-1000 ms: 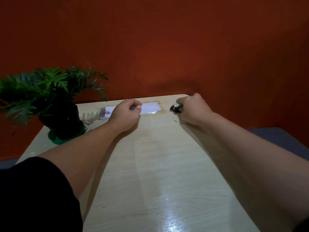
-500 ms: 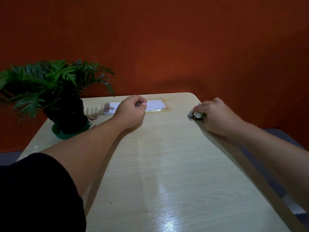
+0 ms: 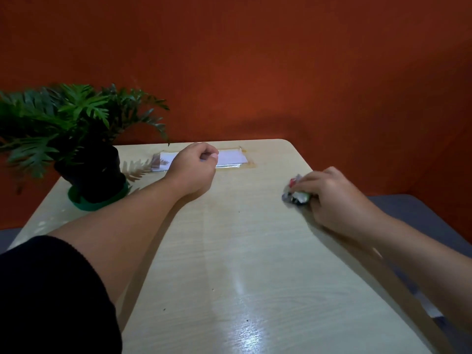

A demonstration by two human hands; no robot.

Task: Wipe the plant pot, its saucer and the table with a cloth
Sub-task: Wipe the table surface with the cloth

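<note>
A leafy green plant stands in a black pot (image 3: 95, 175) on a green saucer (image 3: 89, 204) at the table's far left. The light wooden table (image 3: 229, 251) fills the middle of the view. My right hand (image 3: 329, 198) presses a small crumpled cloth (image 3: 296, 194) onto the table near its right edge, fingers closed over it. My left hand (image 3: 192, 169) rests on the table as a loose fist beside the pot, holding nothing.
A white paper under clear tape (image 3: 229, 158) lies flat at the table's far edge, partly behind my left hand. An orange wall rises close behind the table. A grey floor or seat (image 3: 419, 213) shows to the right.
My right hand has slid the cloth from the far middle of the table toward the right edge and nearer to me. The left fist has stayed in place.
</note>
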